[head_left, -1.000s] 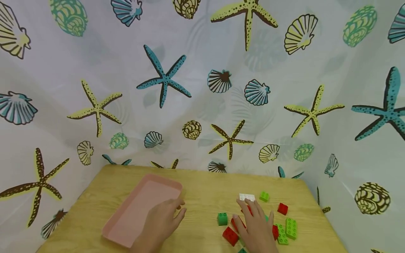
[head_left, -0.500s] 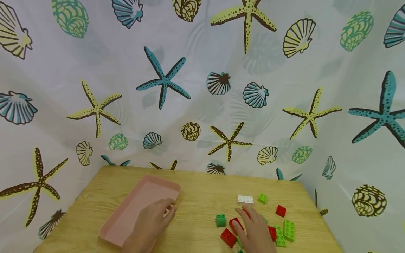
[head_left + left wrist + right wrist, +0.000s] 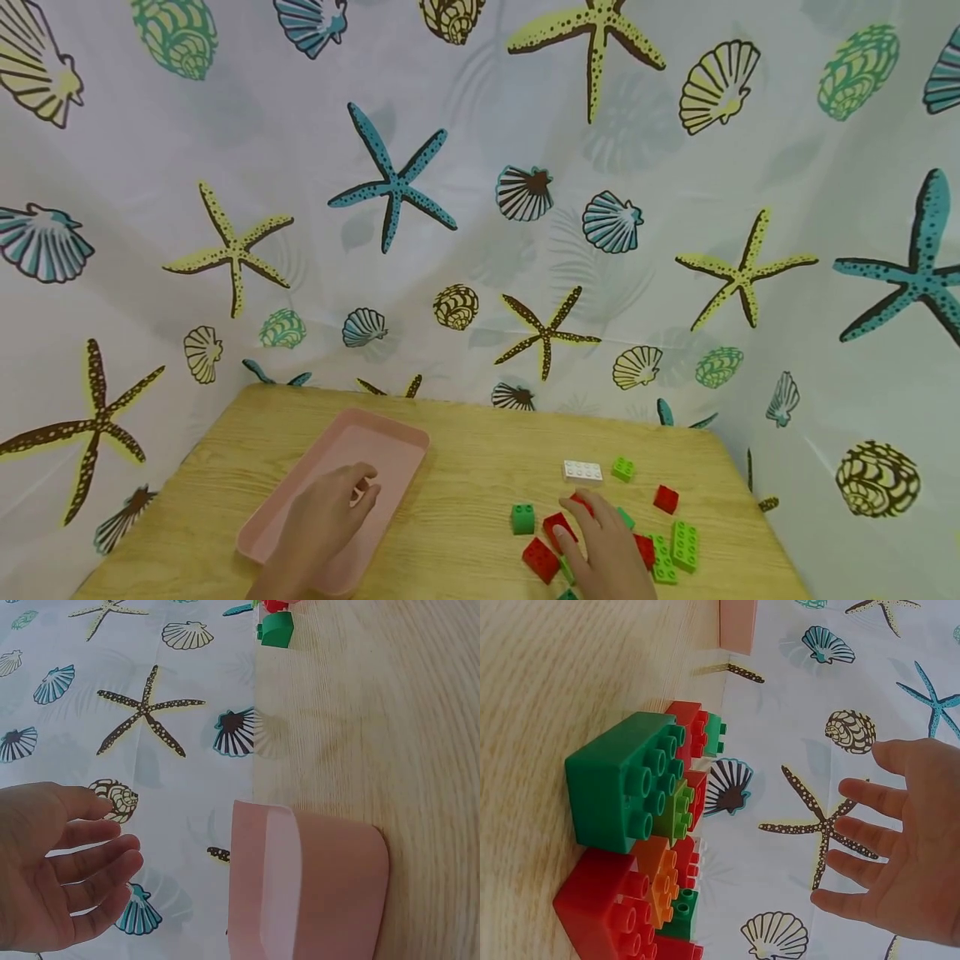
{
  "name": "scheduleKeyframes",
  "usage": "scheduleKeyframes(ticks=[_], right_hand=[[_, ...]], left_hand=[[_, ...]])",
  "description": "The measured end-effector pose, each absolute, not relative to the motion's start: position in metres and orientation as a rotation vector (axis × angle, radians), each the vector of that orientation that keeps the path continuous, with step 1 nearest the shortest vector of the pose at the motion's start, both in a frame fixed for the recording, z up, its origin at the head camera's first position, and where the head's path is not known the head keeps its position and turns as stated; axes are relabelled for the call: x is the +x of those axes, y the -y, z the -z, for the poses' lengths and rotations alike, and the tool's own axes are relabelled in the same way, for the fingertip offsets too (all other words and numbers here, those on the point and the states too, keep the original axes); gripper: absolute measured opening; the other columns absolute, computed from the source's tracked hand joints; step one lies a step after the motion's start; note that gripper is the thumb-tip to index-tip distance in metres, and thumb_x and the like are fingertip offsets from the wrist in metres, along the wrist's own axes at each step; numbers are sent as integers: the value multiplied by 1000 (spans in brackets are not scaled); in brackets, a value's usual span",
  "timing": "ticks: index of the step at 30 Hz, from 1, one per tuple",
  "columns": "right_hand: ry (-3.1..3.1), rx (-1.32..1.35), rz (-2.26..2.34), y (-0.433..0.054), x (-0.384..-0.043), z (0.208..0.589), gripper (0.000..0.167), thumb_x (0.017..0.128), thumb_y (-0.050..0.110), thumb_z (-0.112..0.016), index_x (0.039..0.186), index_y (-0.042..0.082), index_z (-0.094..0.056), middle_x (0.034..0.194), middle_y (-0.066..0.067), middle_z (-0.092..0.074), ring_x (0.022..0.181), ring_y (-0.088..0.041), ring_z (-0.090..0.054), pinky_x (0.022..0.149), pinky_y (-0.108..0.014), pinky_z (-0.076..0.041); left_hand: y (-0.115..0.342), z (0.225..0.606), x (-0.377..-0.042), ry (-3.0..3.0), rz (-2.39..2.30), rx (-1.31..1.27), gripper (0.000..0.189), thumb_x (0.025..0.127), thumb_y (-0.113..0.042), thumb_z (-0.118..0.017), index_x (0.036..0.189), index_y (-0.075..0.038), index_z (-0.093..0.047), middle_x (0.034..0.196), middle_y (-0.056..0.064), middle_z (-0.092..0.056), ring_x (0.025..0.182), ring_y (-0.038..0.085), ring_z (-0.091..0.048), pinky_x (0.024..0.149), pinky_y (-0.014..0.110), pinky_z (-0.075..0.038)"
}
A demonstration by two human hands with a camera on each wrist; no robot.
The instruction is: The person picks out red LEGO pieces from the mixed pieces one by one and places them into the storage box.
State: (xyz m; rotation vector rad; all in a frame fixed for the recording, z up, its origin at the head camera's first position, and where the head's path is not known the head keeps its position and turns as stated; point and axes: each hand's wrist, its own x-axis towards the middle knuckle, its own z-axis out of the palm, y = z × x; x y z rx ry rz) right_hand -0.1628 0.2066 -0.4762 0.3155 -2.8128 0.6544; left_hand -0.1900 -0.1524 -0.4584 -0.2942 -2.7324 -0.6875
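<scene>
My left hand hovers over the pink tray, its fingers loosely bent and holding nothing. In the left wrist view that hand is relaxed beside the tray wall. Above the toy building bricks is my right hand, partly covering them. Close to it lie a red brick, another red brick and a green brick. The right wrist view has the hand with spread fingers, apart from a large dark green brick and an orange brick.
Farther back on the wooden table are a white brick and a small lime brick. To the right lie a red brick and a long lime brick. A shell-patterned cloth encloses the back and sides.
My left hand has moved left, from the tray's right edge to over its middle. The right hand has drawn back slightly, uncovering the white brick. The bricks look unmoved.
</scene>
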Motion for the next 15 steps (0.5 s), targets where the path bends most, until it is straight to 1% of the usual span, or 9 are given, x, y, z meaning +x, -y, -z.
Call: scheduleKeyframes(ticks=[5, 9, 12, 15], right_hand=[[2823, 307, -661, -208, -163, 477, 34, 98, 30, -64, 124, 9, -66, 135, -15, -55, 123, -37, -51, 98, -58, -42], [2800, 318, -653, -210, -163, 479, 34, 98, 30, -65, 124, 9, -66, 136, -15, -55, 123, -36, -51, 97, -57, -43], [2784, 328, -650, -211, -161, 480, 32, 97, 27, -66, 123, 10, -67, 135, -15, -55, 122, -36, -52, 95, -56, -45], [2780, 331, -649, -211, -159, 481, 29, 96, 25, -67, 122, 11, -67, 134, -15, -56, 120, -37, -54, 93, -56, -46]], left_hand=[[163, 461, -192, 2767, 706, -279, 16, 87, -15, -77, 102, -14, -71, 85, -6, -67, 76, 13, -64, 63, 33, -51], [176, 464, -196, 2770, 715, -289, 18, 86, -12, -77, 102, -7, -71, 84, -1, -67, 75, 16, -63, 63, 35, -51], [185, 465, -198, 2800, 717, -287, 17, 85, -10, -78, 99, -3, -70, 82, 1, -65, 73, 16, -60, 66, 36, -51], [193, 465, -199, 2856, 749, -281, 15, 86, -8, -76, 97, 0, -68, 81, 2, -62, 72, 15, -53, 67, 37, -49]])
